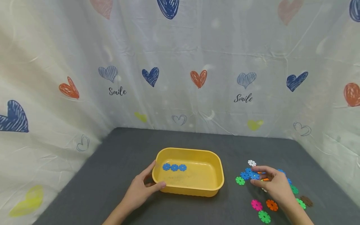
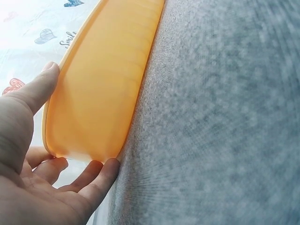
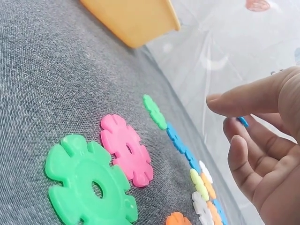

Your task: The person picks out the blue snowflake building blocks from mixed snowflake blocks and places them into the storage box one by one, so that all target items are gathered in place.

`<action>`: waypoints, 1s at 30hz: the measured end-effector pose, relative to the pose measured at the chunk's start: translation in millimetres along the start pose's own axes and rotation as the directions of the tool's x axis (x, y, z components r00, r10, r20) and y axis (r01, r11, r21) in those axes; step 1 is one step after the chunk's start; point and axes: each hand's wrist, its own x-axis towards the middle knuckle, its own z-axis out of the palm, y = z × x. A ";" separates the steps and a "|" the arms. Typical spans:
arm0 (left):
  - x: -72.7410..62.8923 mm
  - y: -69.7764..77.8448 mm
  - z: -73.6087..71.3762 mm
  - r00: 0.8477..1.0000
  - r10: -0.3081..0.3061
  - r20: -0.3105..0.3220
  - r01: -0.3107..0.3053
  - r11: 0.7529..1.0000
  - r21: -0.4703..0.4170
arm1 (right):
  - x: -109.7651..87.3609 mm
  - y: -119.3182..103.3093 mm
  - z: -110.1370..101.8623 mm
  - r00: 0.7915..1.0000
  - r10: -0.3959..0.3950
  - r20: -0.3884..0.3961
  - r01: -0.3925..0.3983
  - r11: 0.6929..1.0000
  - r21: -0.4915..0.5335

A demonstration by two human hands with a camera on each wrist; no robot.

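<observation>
A yellow plastic bin (image 1: 194,192) stands on the dark cloth, with three blue notched discs (image 1: 174,167) in a row on its floor at the left. My left hand (image 1: 142,187) grips the bin's left end, thumb along the near rim and fingers against the end wall, as the left wrist view (image 2: 61,187) also shows. To the right, my right hand (image 1: 274,181) is over a spread of coloured discs. It pinches a blue notched disc (image 1: 254,176) between thumb and fingers; only a sliver of blue (image 3: 242,122) shows in the right wrist view.
Around the right hand lie a white disc (image 1: 252,163), a light green disc (image 1: 240,180), a pink disc (image 1: 257,205), an orange disc (image 1: 272,205), a green disc (image 1: 264,217) and a brown disc (image 1: 306,201). A heart-printed curtain (image 1: 180,93) borders the table.
</observation>
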 end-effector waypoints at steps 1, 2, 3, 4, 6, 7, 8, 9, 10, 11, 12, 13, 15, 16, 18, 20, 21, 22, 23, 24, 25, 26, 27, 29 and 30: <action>0.0 -0.1 0.0 1.000 -0.001 0.000 0.001 1.000 0.002 | 0.1 0.0 0.2 1.000 0.003 0.001 -0.003 1.000 0.002; 0.0 -0.3 0.0 1.000 -0.002 -0.003 0.002 1.000 0.006 | 0.2 0.0 0.3 1.000 0.006 0.004 -0.006 1.000 0.005; 0.0 -0.5 -0.1 1.000 -0.003 -0.006 0.003 1.000 0.012 | 0.0 0.1 0.4 1.000 0.009 0.005 -0.009 1.000 0.008; -0.1 -0.8 -0.2 1.000 -0.005 -0.007 0.005 1.000 0.014 | -0.1 0.2 0.6 1.000 0.013 0.010 -0.013 1.000 0.009; -0.2 -1.3 -0.3 1.000 -0.007 -0.009 0.007 1.000 0.020 | -0.5 0.0 0.9 1.000 0.023 0.016 -0.023 1.000 0.014; -0.1 -1.6 -0.3 1.000 -0.006 -0.009 0.006 1.000 0.022 | -0.7 -0.1 1.1 1.000 0.026 0.018 -0.026 1.000 0.015; -0.1 -1.8 -0.3 1.000 -0.004 -0.009 0.004 1.000 0.022 | -0.7 -0.3 1.2 0.999 0.028 0.021 -0.028 0.999 0.019; -0.1 -2.0 -0.3 1.000 -0.004 -0.009 0.004 1.000 0.020 | -0.7 -0.6 1.4 0.999 0.030 0.023 -0.030 0.999 0.021; -0.1 -2.1 -0.3 1.000 -0.003 -0.008 0.003 1.000 0.016 | -0.6 -0.9 1.7 0.999 0.032 0.025 -0.033 0.999 0.026; 0.0 -2.2 -0.2 1.000 -0.001 -0.008 0.001 1.000 0.015 | -0.5 -1.4 1.9 0.999 0.035 0.025 -0.035 0.999 0.032; 0.1 -2.1 -0.2 1.000 0.000 -0.008 0.000 1.000 0.012 | -0.4 -1.9 2.2 0.999 0.036 0.026 -0.037 0.999 0.037; 0.1 -2.0 -0.3 1.000 0.001 -0.007 -0.001 1.000 0.009 | -0.5 -2.4 2.4 0.999 0.039 0.030 -0.040 0.998 0.045; -0.1 -1.6 -0.2 1.000 0.002 -0.005 -0.002 1.000 0.005 | -0.6 -3.7 3.0 0.998 0.039 0.039 -0.042 0.997 0.067; -0.1 -1.3 -0.2 1.000 0.003 -0.003 -0.003 1.000 0.003 | -0.8 -4.3 3.3 0.998 0.037 0.041 -0.041 0.996 0.077; -0.4 -0.8 -0.1 1.000 0.004 -0.002 -0.004 1.000 0.002 | -1.0 -5.4 4.0 0.998 0.030 0.050 -0.035 0.995 0.091; -0.7 -0.7 -0.1 1.000 0.005 -0.001 -0.005 1.000 0.002 | -1.4 -6.2 4.9 0.998 0.024 0.055 -0.029 0.994 0.102; -0.9 -0.8 -0.1 1.000 0.002 0.001 -0.002 1.000 0.000 | -1.7 -6.3 5.3 0.998 0.022 0.055 -0.027 0.994 0.102; -1.1 -1.0 -0.1 1.000 0.000 0.003 0.000 1.000 -0.001 | -2.0 -6.4 5.8 0.998 0.019 0.055 -0.024 0.994 0.104; -1.3 -1.3 -0.2 1.000 -0.001 0.004 0.001 1.000 -0.002 | -2.4 -6.4 6.2 0.998 0.015 0.055 -0.021 0.994 0.104; -1.4 -1.4 -0.1 1.000 -0.001 0.006 0.002 1.000 -0.004 | -2.7 -6.3 6.6 0.999 0.012 0.052 -0.018 0.994 0.106; -1.4 -1.4 -0.1 1.000 -0.001 0.009 0.001 1.000 -0.005 | -2.9 -6.4 7.0 0.999 0.008 0.049 -0.013 0.994 0.105; -1.3 -1.4 -0.1 1.000 0.000 0.009 0.000 1.000 -0.005 | -3.2 -6.5 7.3 0.999 0.004 0.046 -0.008 0.994 0.105; -1.1 -1.4 0.0 1.000 0.001 0.009 -0.001 1.000 -0.005 | -3.2 -6.7 7.6 0.999 -0.001 0.042 -0.004 0.995 0.103; -0.4 -1.1 0.0 1.000 0.006 0.006 -0.006 1.000 -0.004 | -2.7 -7.8 8.1 0.999 -0.007 0.034 0.004 0.995 0.097; 0.1 -0.9 0.0 1.000 0.009 0.005 -0.009 1.000 -0.004 | -2.2 -8.6 8.2 0.999 -0.008 0.033 0.005 0.995 0.097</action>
